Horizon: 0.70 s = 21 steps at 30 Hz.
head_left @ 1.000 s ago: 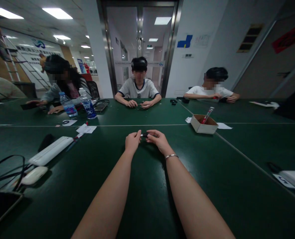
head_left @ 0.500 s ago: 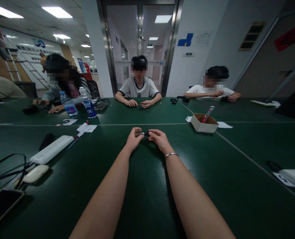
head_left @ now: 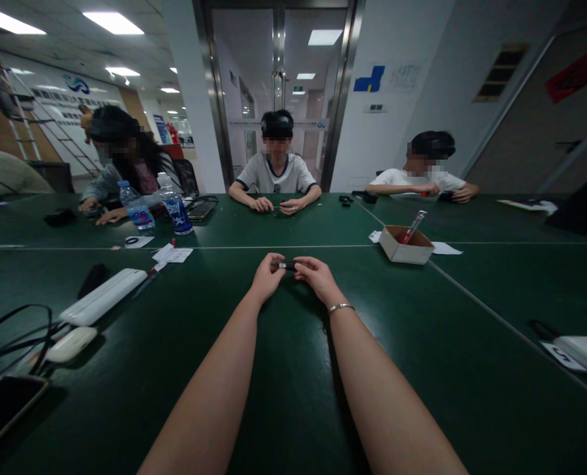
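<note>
Stick, the small dark one with a silvery end: where is it?

Near the middle of the frame, lying across from one of the hands to the other, over the tabletop.

And how are those hands?

Both are closed on it. The left hand has thumb and fingers at the silvery end; the right hand pinches the dark end. They are near each other but apart. A bracelet circles the right wrist.

Is it a pen?

Perhaps; it is too small and dim here to be sure.

What lies about?

Right of centre, a box with a tube tilted in it. Left of centre, some paper. Upper left, two bottles, upright and side by side. Lower left, a white bar, a white case and a phone.

Who else is in view?

Along the far side, one person at top centre before glass doors, a second person upper left and a third person upper right.
</note>
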Available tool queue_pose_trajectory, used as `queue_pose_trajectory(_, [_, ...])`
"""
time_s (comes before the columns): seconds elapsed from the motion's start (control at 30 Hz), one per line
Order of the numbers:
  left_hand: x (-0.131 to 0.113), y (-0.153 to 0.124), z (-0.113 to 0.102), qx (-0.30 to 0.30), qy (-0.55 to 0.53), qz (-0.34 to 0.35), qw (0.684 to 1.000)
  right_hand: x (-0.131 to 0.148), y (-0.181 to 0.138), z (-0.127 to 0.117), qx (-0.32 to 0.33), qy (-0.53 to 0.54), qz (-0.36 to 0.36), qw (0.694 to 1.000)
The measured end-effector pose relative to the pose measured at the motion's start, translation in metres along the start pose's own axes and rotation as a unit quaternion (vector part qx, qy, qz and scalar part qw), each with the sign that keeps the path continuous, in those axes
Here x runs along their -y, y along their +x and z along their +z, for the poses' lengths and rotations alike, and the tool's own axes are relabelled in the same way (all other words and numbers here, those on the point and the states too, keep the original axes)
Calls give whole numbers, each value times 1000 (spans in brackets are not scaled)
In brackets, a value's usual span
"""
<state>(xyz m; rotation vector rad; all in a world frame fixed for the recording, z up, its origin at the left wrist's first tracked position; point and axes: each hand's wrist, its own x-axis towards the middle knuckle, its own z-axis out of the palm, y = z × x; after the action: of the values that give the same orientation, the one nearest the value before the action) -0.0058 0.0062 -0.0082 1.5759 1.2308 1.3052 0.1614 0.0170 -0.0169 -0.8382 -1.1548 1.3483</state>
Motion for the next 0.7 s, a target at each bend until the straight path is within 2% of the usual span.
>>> queue_pose_trajectory(0.13, [1, 1, 0, 11, -15, -33, 999, 0, 0, 0, 5, -3, 1, 1000])
queue_pose_trajectory(0.27, [1, 0, 0, -20, -6, 4, 1000, 1, -1, 1, 2, -1, -2, 1000])
queue_pose_trajectory(0.4, [-2, -1, 1, 5, -17, -27, 999, 3, -1, 2, -2, -6, 3, 1000])
queue_pose_trajectory(0.53, [-1, 0, 1, -9, -4, 0, 1000, 3, -2, 1, 0, 1, 0, 1000])
queue_pose_trajectory(0.7, [7, 3, 2, -8, -22, 3, 1000, 3, -2, 1, 4, 0, 3, 1000])
